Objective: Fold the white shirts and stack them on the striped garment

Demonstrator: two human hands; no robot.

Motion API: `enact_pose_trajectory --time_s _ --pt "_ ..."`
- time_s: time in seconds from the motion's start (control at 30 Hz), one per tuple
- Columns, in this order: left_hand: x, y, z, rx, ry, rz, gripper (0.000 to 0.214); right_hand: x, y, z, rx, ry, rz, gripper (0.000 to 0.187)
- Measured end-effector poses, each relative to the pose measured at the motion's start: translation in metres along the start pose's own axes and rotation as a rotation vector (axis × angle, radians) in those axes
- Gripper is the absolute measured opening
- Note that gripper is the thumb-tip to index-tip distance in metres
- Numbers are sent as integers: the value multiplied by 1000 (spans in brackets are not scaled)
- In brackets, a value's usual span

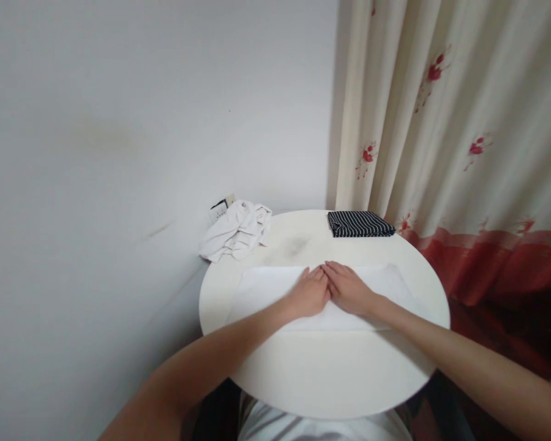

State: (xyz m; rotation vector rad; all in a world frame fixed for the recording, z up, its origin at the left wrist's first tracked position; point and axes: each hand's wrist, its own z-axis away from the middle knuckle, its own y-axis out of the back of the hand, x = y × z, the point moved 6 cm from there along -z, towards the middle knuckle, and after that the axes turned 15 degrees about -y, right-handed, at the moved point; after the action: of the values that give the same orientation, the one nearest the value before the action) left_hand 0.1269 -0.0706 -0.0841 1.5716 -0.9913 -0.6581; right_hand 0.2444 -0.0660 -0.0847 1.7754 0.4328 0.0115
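A white folded cloth lies flat across the middle of the round white table. Both palms press down on it near its centre. My left hand rests with its fingers laid out flat, touching the other hand at the fingertips. Angled in from the right, my right hand also lies flat, its fingers meeting the left ones. Neither hand grips the fabric. The part of the cloth beneath the hands is hidden.
Crumpled white fabric sits at the table's back left, by a wall socket with a plug. A folded black-and-white striped cloth lies at the back right. A flowered curtain hangs at the right, and a wall borders the left.
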Motion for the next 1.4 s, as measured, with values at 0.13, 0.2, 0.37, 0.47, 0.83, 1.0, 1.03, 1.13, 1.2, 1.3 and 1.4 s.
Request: enact_pose_trajectory --time_s 0.13,0.2,0.37,0.47,0.83,1.0,1.03,1.13,1.2,1.3,1.4 --pt "-35 -17 22 -79 125 -1 66 34 -24 0 -111 -71 25 66" --pt "-72 -9 53 -103 223 -60 66 84 -19 -4 -92 -177 74 64" --pt "-145 27 123 -140 339 -172 54 166 6 -12 -78 -170 30 52" --pt "-167 46 137 -200 368 -150 48 171 18 -19 -150 -115 -25 42" --pt "-175 71 111 -615 370 141 47 154 31 -35 -711 -241 -195 33" --pt "-163 86 106 -586 317 183 35 152 60 -34 -664 -204 -306 36" --pt "-162 89 106 -558 316 210 38 153 65 -35 -658 -190 -297 35" --pt "-159 92 108 -536 316 260 52 157 74 -40 -624 -157 -267 32" --pt "-159 88 109 -592 328 205 55 157 74 -43 -590 -146 -249 30" --pt "-160 83 107 -628 366 91 48 156 65 -42 -570 -161 -197 29" --pt "-156 79 101 -619 371 71 48 158 52 -38 -582 -211 -169 29"
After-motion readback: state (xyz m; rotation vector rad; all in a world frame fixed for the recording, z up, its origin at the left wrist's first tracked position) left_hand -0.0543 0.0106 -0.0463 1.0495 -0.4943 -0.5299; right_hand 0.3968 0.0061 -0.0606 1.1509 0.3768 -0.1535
